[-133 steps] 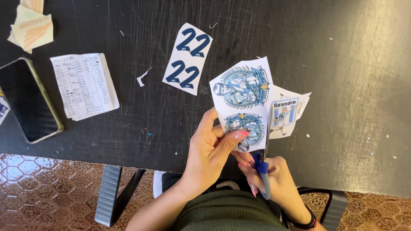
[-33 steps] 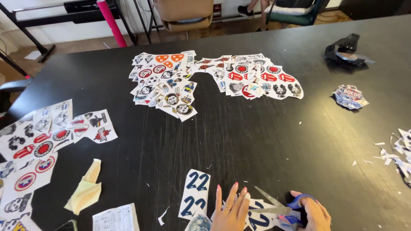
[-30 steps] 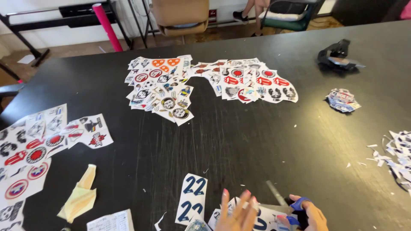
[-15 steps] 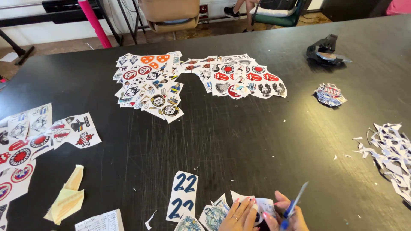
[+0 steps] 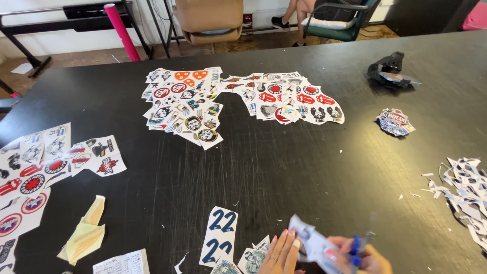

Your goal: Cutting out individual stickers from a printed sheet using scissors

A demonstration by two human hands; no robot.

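At the bottom edge of the head view my left hand (image 5: 280,253) holds a small blue and white sticker sheet (image 5: 315,244), which is blurred. Just to its right, my right hand (image 5: 368,256) grips blue-handled scissors (image 5: 359,244) beside the sheet. Both hands hover over the near edge of the black table (image 5: 284,172). A white strip with blue numbers (image 5: 219,235) lies just left of my left hand, with small blue stickers (image 5: 252,256) beside it.
Cut stickers lie spread at mid-table (image 5: 187,104) and further right (image 5: 291,99). More sticker sheets (image 5: 40,167) are at the left, paper scraps (image 5: 469,190) at the right, a small stack (image 5: 395,122) and a black tool (image 5: 389,68) far right. Yellow paper (image 5: 86,231) lies near left. Chairs stand beyond.
The view has lifted from the table's near edge to the whole table and drifted right. My hands have stayed at the bottom with the sheet and scissors, the scissors shifting in my right hand.
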